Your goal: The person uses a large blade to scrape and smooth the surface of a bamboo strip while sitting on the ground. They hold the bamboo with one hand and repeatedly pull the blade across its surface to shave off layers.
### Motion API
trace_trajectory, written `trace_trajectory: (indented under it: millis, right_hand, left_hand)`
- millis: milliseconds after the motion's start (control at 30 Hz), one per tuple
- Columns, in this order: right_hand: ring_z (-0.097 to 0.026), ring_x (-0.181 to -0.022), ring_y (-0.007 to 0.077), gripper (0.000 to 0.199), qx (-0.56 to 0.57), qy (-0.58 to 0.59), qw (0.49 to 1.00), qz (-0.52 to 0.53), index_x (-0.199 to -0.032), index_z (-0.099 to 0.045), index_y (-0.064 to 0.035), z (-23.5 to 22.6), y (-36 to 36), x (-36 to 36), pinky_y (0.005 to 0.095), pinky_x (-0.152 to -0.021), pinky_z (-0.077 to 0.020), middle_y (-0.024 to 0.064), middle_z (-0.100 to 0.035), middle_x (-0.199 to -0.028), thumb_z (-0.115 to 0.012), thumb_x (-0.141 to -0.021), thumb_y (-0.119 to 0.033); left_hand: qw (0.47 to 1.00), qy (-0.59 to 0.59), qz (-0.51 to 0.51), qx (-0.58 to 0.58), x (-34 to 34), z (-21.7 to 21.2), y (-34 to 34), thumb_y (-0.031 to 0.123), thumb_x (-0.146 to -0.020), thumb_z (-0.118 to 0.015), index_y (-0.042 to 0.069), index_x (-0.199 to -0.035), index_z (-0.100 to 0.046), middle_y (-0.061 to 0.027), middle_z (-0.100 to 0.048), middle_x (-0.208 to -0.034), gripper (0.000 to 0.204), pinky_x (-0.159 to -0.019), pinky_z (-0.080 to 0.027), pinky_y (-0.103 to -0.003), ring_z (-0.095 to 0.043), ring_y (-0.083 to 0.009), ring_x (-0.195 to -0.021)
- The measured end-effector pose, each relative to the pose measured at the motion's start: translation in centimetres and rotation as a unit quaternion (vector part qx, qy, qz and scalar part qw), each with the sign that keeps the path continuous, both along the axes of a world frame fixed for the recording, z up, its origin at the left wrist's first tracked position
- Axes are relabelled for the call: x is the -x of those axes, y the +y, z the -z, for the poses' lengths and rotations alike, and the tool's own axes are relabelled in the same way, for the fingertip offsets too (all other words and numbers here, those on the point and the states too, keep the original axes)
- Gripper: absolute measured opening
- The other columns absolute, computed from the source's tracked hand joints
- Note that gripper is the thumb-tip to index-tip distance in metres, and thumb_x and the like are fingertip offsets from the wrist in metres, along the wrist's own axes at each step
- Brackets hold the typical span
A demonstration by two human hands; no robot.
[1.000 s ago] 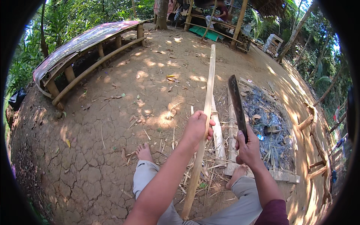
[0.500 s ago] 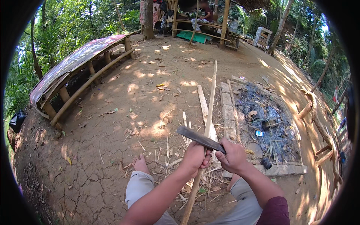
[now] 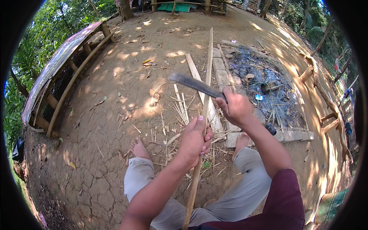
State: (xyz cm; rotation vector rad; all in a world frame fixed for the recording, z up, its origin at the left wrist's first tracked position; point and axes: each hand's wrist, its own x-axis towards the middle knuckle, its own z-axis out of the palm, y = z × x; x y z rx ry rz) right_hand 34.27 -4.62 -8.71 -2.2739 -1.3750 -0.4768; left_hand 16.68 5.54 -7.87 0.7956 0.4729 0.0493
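left hand [image 3: 194, 141] clamped round the long bamboo strip [image 3: 205, 111] running out between the knees, right hand [image 3: 234, 107] gripping the machete [image 3: 195, 84] across it. i'd keep the blade angled away from that thumb.

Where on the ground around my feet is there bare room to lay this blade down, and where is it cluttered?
Bare cracked dirt lies open between your left foot and the bamboo bench. Crowded: split bamboo slivers litter the ground ahead of the left hand, with the bamboo pole and a plank there; the ash pit fills the side beyond the right hand.
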Motion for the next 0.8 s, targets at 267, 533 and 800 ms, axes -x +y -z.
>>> trace_trajectory:
  millis: [267,533,800]
  right_hand:
    - [-0.061,-0.054,0.0342,0.063,0.024,-0.032,0.989,-0.140,-0.082,-0.049,-0.0060,-0.1,-0.1,3.4,0.0439,-0.049,-0.0465,0.0140,-0.056,-0.059,-0.044,-0.090,-0.068]
    - [-0.063,-0.052,0.0328,0.061,-0.005,-0.036,0.999,0.031,-0.082,-0.052,-0.0061,-0.3,-0.7,-0.5,0.0455,-0.047,-0.0479,0.0137,-0.059,-0.057,-0.044,-0.091,-0.066]
    - [-0.062,-0.054,0.0341,0.056,0.049,0.000,0.994,-0.097,-0.082,-0.051,-0.0068,0.2,-1.3,4.2,0.0441,-0.051,-0.0486,0.0128,-0.060,-0.062,-0.051,-0.089,-0.063]
  left_hand:
    - [0.998,0.003,-0.026,-0.058,0.2,0.2,1.3,0.033,-0.104,-0.037,0.009,-0.086,-0.049,0.0023,-0.041,-0.061,0.031,-0.036,-0.025,-0.022,-0.032,-0.0048,-0.041]
    - [0.996,0.002,0.028,-0.084,0.4,0.2,-0.1,0.035,-0.106,-0.036,0.010,-0.095,-0.043,0.0029,-0.039,-0.063,0.028,-0.035,-0.023,-0.021,-0.030,-0.0045,-0.041]
    - [0.998,0.027,-0.004,-0.059,0.4,0.2,1.6,0.036,-0.106,-0.036,0.011,-0.094,-0.045,0.0028,-0.039,-0.062,0.029,-0.036,-0.024,-0.022,-0.030,-0.0049,-0.039]
